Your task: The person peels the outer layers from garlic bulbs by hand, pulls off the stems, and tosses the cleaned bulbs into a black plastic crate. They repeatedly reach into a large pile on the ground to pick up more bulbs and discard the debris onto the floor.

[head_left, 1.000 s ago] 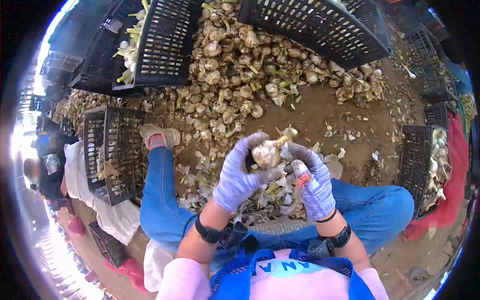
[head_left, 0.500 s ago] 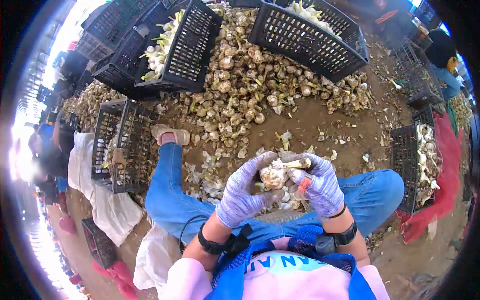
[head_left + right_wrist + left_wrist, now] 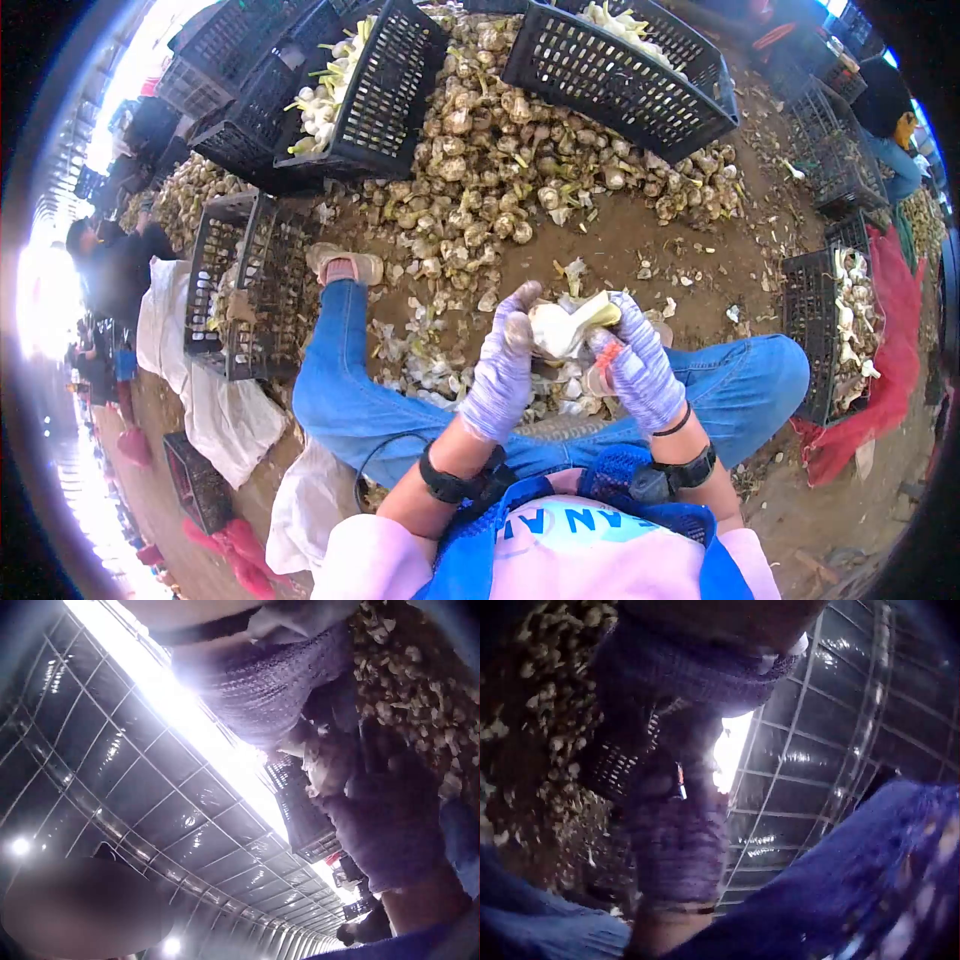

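Observation:
In the head view a garlic bulb (image 3: 560,330) with a thick pale stem (image 3: 598,311) is held between both gloved hands, above the person's lap. Its surface shows mostly white. My left hand (image 3: 503,365) pinches the bulb's left side with fingers and thumb. On the other side my right hand (image 3: 640,365) grips it by the stem end. An orange band (image 3: 607,357) sits on the right hand's thumb side. The right wrist view shows the bulb (image 3: 330,769) beside the dark left glove (image 3: 390,817); the right fingertips are partly hidden.
Ahead lies a heap of unpeeled garlic bulbs (image 3: 480,150). Black crates of garlic stand at the back left (image 3: 385,100), back right (image 3: 620,80) and right (image 3: 808,320). Another black crate (image 3: 240,290) is left of the foot. Peeled skins (image 3: 410,350) litter the ground between the legs.
The brown, dirty bulb now looks white, its outer skin gone from the visible side. The right hand came onto the bulb's stem, and the left fingers shifted upright along its side. The head view tilted upward.

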Tool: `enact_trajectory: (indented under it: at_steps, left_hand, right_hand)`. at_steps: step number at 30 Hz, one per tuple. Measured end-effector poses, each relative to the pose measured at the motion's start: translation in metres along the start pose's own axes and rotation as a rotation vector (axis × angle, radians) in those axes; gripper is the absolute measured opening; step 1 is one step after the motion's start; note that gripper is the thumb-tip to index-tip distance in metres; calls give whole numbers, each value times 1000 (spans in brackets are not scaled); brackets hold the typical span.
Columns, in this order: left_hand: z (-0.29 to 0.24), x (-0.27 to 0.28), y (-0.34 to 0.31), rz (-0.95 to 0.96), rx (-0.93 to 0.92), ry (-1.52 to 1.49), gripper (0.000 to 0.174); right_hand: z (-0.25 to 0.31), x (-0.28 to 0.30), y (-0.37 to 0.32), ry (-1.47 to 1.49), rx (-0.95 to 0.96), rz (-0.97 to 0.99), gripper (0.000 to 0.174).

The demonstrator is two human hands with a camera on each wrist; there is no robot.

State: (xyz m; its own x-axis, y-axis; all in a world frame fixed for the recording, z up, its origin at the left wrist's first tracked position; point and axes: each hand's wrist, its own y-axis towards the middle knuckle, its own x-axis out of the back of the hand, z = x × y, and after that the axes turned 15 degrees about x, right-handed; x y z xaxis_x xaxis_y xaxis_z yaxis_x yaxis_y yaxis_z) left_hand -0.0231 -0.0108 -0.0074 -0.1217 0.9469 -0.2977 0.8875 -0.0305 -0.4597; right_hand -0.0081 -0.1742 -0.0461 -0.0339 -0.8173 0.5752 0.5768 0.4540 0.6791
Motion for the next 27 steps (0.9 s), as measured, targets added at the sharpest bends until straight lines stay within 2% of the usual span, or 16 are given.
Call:
enact_trajectory:
  at_steps: [2,4,6,8,9,12,13,14,16,18,20,21,22,24,26,27]
  left_hand:
    - [5,-4,-3,-91,-182,210,62]
    - [-3,-3,-3,18,5,-155,61]
    - [-12,5,1,96,101,-206,60]
    - [-20,6,0,217,176,-101,62]
    - [-14,4,1,121,20,-52,63]
    - [-16,11,2,115,-52,237,67]
    - [-24,17,2,202,110,126,71]
    - [-28,18,0,198,112,126,71]
    - [-34,19,0,296,16,12,70]
    - [-35,22,1,328,-17,50,64]
    - [-31,27,7,186,-183,220,54]
    - [-33,22,3,135,-112,117,42]
    - [-31,26,5,135,-111,117,42]
    - [-27,35,9,113,-140,270,34]
    - [-24,35,9,107,-212,251,31]
    - [-23,36,8,137,-221,131,33]
  right_hand:
    - [20,2,15,887,-712,-194,39]
    - [29,11,30,968,-719,-206,39]
    - [30,15,29,1629,-1066,-587,36]
    - [30,17,36,1430,-961,-479,36]
    - [29,19,36,1383,-978,-445,35]
    - [25,21,34,1340,-1003,-406,31]
    - [23,21,32,1544,-1067,-540,30]
    - [20,22,30,1748,-1126,-677,29]
    - [13,23,28,1862,-1167,-700,31]
    - [15,25,27,1727,-1143,-608,35]
    - [20,31,35,1725,-1107,-593,37]
    - [25,35,42,1729,-1069,-514,36]
    - [29,35,46,1731,-1032,-434,36]
    - [30,31,45,1647,-1053,-462,32]
    - [18,24,35,1707,-986,-797,26]
    - [6,18,38,1217,-923,-546,22]
